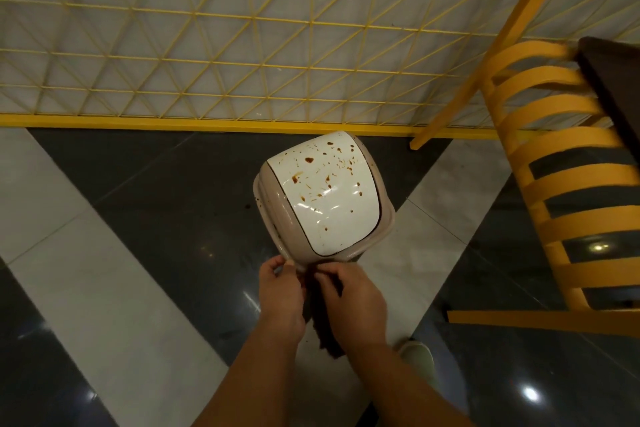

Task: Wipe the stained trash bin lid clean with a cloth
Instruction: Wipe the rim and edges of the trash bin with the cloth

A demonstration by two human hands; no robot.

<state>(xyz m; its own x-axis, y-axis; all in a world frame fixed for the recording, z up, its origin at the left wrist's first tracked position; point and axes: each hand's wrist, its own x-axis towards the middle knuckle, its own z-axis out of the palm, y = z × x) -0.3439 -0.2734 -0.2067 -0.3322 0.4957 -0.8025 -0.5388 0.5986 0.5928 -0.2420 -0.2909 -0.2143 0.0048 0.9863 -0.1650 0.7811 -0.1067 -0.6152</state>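
We looked down on one polished floor (145, 211) of dark tiles crossed by pale bands, backed by one yellow wire lattice fence (214, 45) running the width of the scene along a yellow base rail. At right stood one yellow slatted chair (568, 184), its curved bands blurred, with the corner of one dark table (616, 73) showing past it at the frame's edge. Near the centre we saw one trash bin lid (322, 198), a cream frame around a glossy white swing flap, held up tilted above the floor and well short of the fence; nothing stood between us and its top face. We counted more than a dozen brown stains (309, 160) scattered over the flap, thickest toward its far end, a few along the frame. Whether anything lay beneath the lid we could not tell, since it hid whatever was under it. At the lid's near edge were our two hands: the left hand (280, 291) pinched the rim between thumb and curled fingers, while the right hand (353, 302), just beside it, had its fingers curled round one dark brown cloth (320, 319) that hung down between both wrists, its upper end touching the lid's rim. The toe of one pale shoe (417, 357) showed on the floor below our right forearm.
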